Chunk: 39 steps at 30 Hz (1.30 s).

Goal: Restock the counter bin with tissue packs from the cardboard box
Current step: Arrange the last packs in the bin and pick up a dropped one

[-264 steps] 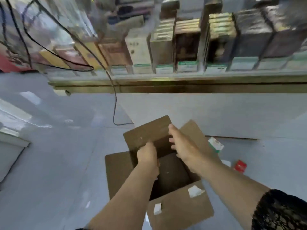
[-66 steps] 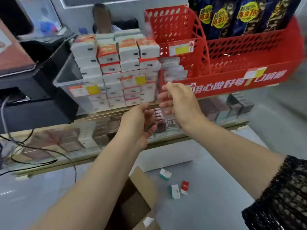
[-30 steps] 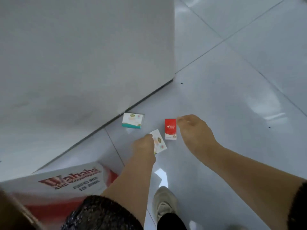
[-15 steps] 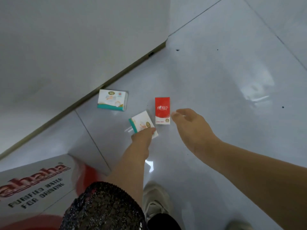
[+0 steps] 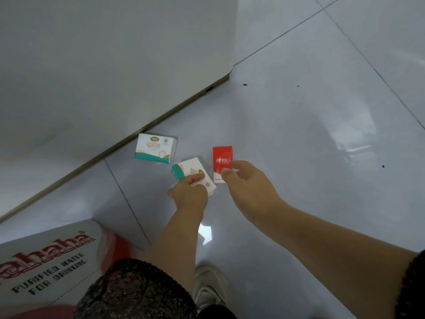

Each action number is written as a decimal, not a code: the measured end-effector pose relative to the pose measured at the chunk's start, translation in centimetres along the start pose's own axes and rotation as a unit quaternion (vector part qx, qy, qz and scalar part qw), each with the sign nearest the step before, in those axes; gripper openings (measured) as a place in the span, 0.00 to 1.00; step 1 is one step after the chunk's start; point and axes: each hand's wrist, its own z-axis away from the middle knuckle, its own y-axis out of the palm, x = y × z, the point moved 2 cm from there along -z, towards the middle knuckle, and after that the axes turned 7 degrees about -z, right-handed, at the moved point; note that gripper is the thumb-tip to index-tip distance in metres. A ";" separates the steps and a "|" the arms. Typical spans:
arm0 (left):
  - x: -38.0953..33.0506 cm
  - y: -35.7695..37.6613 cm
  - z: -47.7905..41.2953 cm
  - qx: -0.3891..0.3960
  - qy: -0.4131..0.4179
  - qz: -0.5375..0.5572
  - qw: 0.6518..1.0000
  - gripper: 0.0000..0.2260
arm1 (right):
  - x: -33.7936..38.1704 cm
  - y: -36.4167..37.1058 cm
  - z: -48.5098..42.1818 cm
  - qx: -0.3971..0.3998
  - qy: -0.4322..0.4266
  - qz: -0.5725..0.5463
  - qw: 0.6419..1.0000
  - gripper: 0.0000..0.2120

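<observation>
From the head view, three small tissue packs lay on the glossy floor tiles (image 5: 322, 134) just off the foot of the white counter base (image 5: 92, 65). The left hand (image 5: 189, 195) had its fingertips (image 5: 198, 178) pinched on the near end of the white-and-teal pack (image 5: 188, 168), whose long axis ran from about ten o'clock to four o'clock. The right hand (image 5: 249, 185) was the one beside the red pack (image 5: 222, 158); its thumb and forefinger stood slightly apart, overlapping the pack's lower right edge, and I could not tell whether they had closed on it. That pack lay flat, long axis twelve to six, at about eleven o'clock from those fingers. A second white pack (image 5: 155, 148) sat untouched at ten o'clock, near the base. A printed water carton (image 5: 46, 261) stood at seven o'clock.
</observation>
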 end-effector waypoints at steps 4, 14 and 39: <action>-4.0 -2.7 3.8 0.014 0.060 0.086 0.994 0.31 | 2.5 0.2 1.8 0.011 -0.014 -0.020 1.000 0.21; -13.2 -9.0 18.6 0.146 0.058 0.239 0.958 0.22 | 12.6 -4.3 10.5 -0.017 -0.101 -0.046 0.994 0.26; -33.8 -36.9 60.1 0.178 0.399 0.299 0.848 0.38 | 44.2 -15.9 49.8 0.036 -0.395 -0.151 0.905 0.21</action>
